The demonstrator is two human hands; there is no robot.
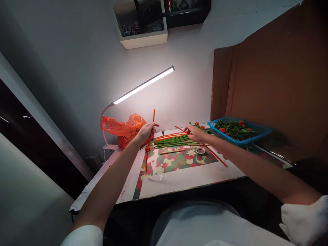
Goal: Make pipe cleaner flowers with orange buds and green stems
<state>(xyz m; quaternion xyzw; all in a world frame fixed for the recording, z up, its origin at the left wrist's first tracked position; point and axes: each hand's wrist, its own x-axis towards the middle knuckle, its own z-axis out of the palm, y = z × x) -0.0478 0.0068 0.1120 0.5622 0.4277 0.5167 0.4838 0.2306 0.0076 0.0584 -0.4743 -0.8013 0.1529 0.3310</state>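
My left hand (pixel 145 134) is closed around a long orange pipe cleaner (pixel 147 158), which stands nearly upright and sticks out above and below the fist. Pinched in my right hand (pixel 195 133) is another orange pipe cleaner (pixel 216 157), slanting down to the right, partly hidden by the hand. Between and behind the hands lies a row of green pipe cleaners (pixel 171 141), with more orange ones (pixel 167 136) along its far side. A thin brown stick (pixel 172 151) and a roll of tape (pixel 201 153) rest on the patterned table cover (pixel 176 164).
An orange plastic bag (pixel 128 133) stands at the back left beside a lit desk lamp (pixel 143 89). On the right is a blue basket (pixel 246 140) of green leaves and orange flowers. Tall cardboard (pixel 269 78) rises behind it. A shelf (pixel 145 41) hangs on the wall.
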